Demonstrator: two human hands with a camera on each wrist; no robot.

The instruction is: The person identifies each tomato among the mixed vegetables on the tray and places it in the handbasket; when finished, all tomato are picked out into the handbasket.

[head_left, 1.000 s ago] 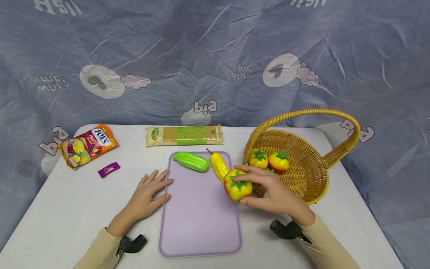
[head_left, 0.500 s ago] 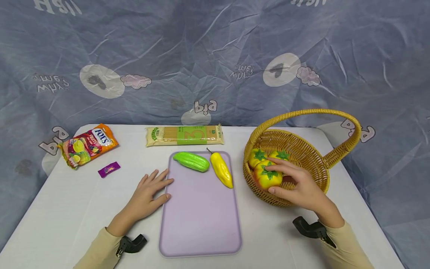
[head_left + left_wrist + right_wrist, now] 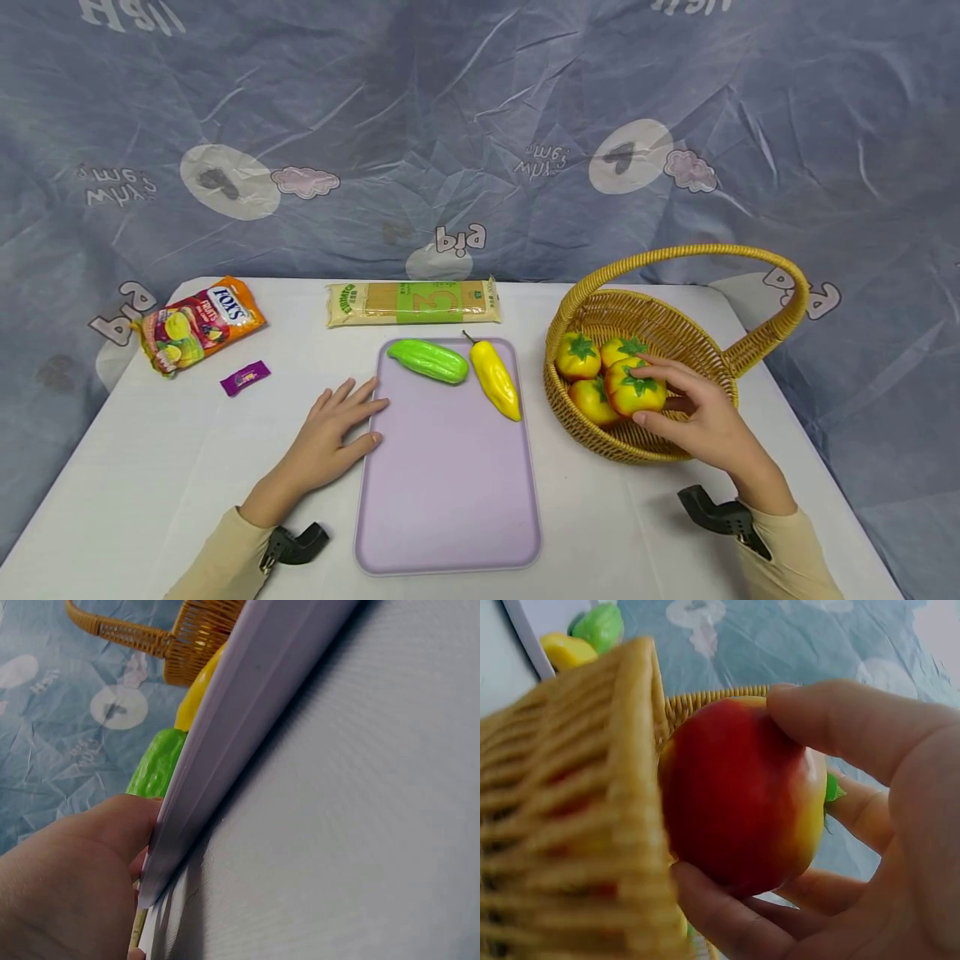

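My right hand [image 3: 697,417] holds a yellow-and-red tomato [image 3: 636,387] with a green star-shaped calyx, thumb on the near side and fingers on the far side. In the right wrist view its glossy red underside faces the camera, close to the rim of the wicker basket [image 3: 630,765]. Three more such tomatoes [image 3: 578,357] lie in the basket's left part, partly overlapped by the held one. My left hand [image 3: 330,437] lies with spread fingers along the left edge of the lilac tray [image 3: 450,492]; the left wrist view has its thumb at the tray's edge.
On the tray's far end lie a green cucumber-like vegetable [image 3: 427,361] and a yellow pepper [image 3: 495,379]. Behind stands a pack of noodles [image 3: 412,302]. A candy bag [image 3: 198,325] and a purple wrapped sweet [image 3: 245,377] are at left. The basket's tall handle [image 3: 675,254] arches above it.
My right hand has carried the tomato rightward from over the tray's right edge into the basket, then a little farther right inside it. The left hand has stayed put.
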